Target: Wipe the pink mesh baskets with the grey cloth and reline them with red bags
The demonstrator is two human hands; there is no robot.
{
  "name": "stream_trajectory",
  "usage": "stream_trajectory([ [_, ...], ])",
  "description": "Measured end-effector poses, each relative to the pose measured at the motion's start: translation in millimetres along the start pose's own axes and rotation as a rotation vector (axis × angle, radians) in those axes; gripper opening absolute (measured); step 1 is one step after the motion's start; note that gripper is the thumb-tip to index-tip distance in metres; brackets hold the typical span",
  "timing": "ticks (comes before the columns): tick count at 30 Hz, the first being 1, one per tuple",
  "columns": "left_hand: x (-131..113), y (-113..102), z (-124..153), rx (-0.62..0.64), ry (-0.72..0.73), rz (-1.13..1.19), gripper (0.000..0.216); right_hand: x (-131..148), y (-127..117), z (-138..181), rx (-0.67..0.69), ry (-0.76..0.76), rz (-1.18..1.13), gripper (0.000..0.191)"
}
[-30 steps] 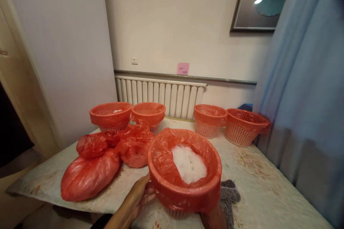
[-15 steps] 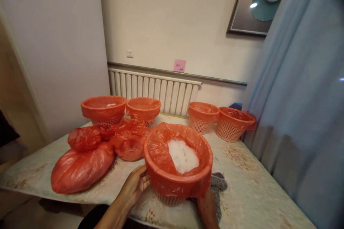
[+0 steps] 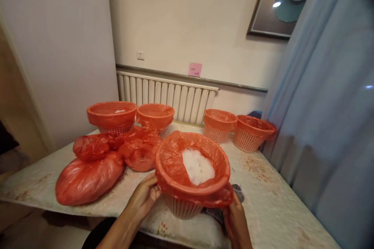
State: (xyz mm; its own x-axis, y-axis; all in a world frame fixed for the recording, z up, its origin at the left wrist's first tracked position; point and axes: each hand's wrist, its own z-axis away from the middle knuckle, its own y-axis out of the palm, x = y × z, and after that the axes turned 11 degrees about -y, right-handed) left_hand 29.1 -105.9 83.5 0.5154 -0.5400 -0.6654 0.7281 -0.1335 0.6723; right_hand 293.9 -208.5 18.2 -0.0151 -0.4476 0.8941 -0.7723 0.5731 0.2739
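"Basket [image 3: 184, 207] first: where is it?"

"Low in the middle of the frame, standing on the table [image 3: 277, 202] near its front edge, between your two hands. A red bag [image 3: 172, 159] lines it and folds over the rim, with a soft white mass [image 3: 198, 167] inside."

"Now take me across from the left."

"At lower left you have a plump red bundle [image 3: 87, 181], with a smaller bundle [image 3: 92, 148] just above it and a crumpled one [image 3: 142, 153] to the right. Behind these, two lined baskets [image 3: 115, 129] stand side by side, left of centre."

"Then my left hand?"

"Your left hand [image 3: 146, 194] is at the basket's left side, thumb by the rim, fingers loosely bent and a little spread."

"And my right?"

"Your right hand [image 3: 237, 218] is at the other side, where the bag's edge bulges out to meet it. Your fingertips are partly hidden, so I can't tell whether they pinch it. A grey cloth [image 3: 238, 193] shows just behind that hand."

"Further over?"

"Two more lined baskets [image 3: 247, 142] stand right of centre, farther back, and a blue curtain [image 3: 321, 105] fills the right edge of the frame."
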Motion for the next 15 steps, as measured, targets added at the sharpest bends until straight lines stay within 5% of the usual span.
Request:
stream_trajectory([
  [5, -7.4, 11.6, 12.9, 0.015, 0.045, 0.013, 0.018, 23.6, 7.4, -1.5, 0.011, 0.153, -0.388, 0.025],
  [15, -25.2, 30.6, 32.8, -0.007, 0.096, 0.083, 0.015, 60.9, 18.8, -7.9, -0.076, 0.244, -0.61, 0.022],
])
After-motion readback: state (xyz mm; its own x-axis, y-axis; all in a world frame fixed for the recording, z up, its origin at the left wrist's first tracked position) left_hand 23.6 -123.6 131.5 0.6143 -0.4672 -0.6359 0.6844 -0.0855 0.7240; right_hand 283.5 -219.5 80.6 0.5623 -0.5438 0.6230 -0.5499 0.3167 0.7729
